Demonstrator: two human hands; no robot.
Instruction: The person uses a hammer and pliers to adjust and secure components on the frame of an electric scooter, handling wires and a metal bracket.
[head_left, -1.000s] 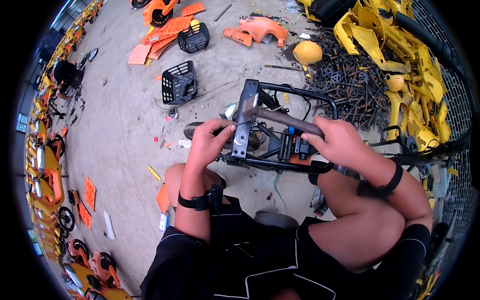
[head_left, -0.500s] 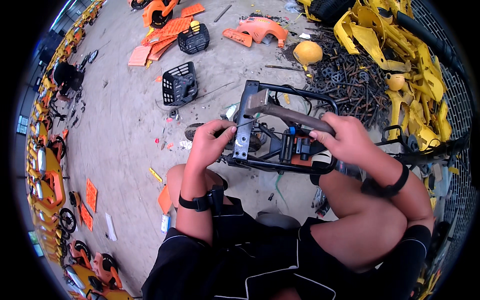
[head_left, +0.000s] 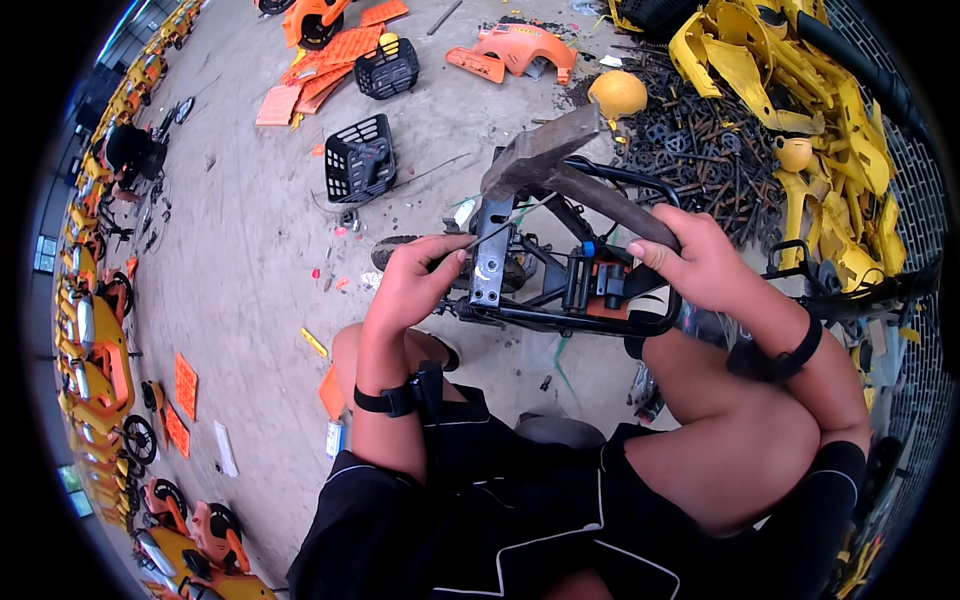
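My right hand (head_left: pixel 702 258) is wrapped round the handle of a hammer (head_left: pixel 540 155) with a heavy, worn steel head. That head hangs above the left end of a black metal vehicle frame (head_left: pixel 489 268). Between thumb and fingers, my left hand (head_left: pixel 412 285) pinches a thin metal rod (head_left: pixel 508 226), which slants up to the right over the frame's drilled end plate. The hammer and the rod appear apart, though the gap is hard to judge. Inside the frame sit black parts, a blue piece (head_left: pixel 588 248) and an orange piece (head_left: pixel 615 309).
Beyond the frame lies a heap of dark metal parts (head_left: pixel 700 140), with yellow body panels (head_left: pixel 840 160) piled on the right. Black baskets (head_left: pixel 360 160) and orange panels (head_left: pixel 330 60) lie on the concrete floor. Yellow scooters line the left, where another person (head_left: pixel 130 150) crouches.
The hammer head has risen and turned, now looking larger and closer. My right hand has shifted slightly up and right. The rod slants more steeply; my left hand keeps its pinch.
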